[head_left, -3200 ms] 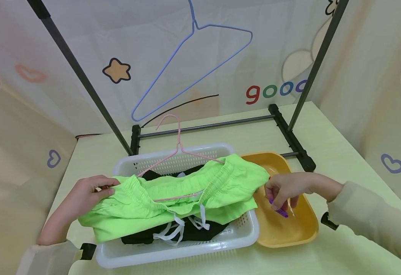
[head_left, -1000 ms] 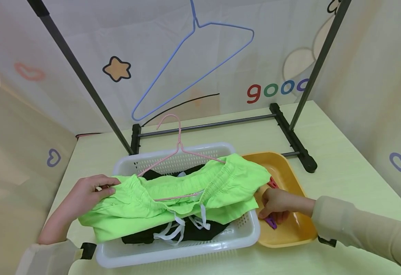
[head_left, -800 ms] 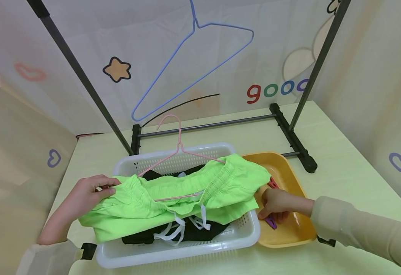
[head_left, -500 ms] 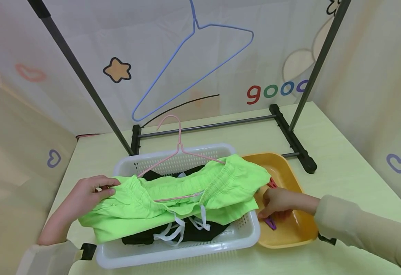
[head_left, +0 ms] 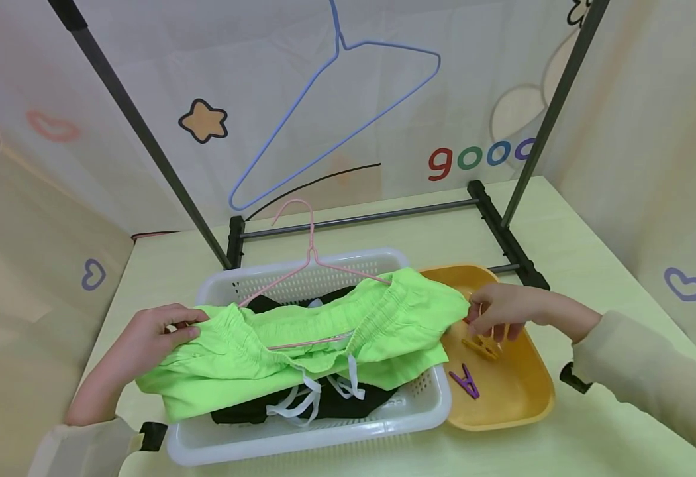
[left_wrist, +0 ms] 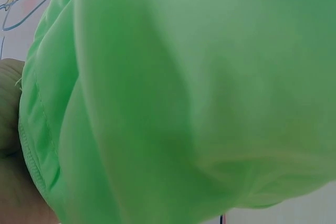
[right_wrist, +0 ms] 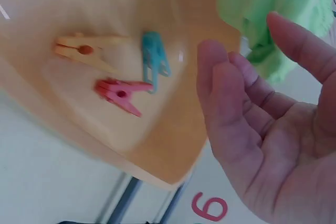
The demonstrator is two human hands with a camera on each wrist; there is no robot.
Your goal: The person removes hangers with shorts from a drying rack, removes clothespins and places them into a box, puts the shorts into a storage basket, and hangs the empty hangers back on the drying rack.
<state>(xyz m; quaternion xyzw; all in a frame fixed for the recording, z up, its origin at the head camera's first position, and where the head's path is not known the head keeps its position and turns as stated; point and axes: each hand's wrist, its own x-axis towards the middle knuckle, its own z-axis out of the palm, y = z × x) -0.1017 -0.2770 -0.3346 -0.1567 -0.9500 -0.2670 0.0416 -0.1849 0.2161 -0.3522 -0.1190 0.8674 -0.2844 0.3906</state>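
In the head view, my left hand (head_left: 157, 334) pinches the left end of the waistband of bright green shorts (head_left: 407, 318). The shorts have white drawstrings and lie over a white basket (head_left: 312, 448), with a pink hanger (head_left: 311, 248) inside their waist. My right hand (head_left: 505, 310) is above the orange-yellow tray (head_left: 502, 416), beside the right end of the shorts. In the right wrist view its thumb and fingers stand apart, holding nothing. Below lie a purple clothespin (head_left: 471, 385), a yellow clothespin (right_wrist: 86, 51), a red clothespin (right_wrist: 112, 91) and a blue clothespin (right_wrist: 153, 51).
Black clothing (head_left: 240, 415) lies in the basket under the shorts. Behind it stands a dark metal rack (head_left: 144, 136) with base bars on the pale table (head_left: 562, 232). A blue hanger (head_left: 389, 46) hangs above, in front of a printed curtain (head_left: 145, 73).
My right hand held the purple clothespin earlier, then was low in the tray. It has let go and risen toward the tray's back; the purple clothespin lies in the tray. My left hand stays put.
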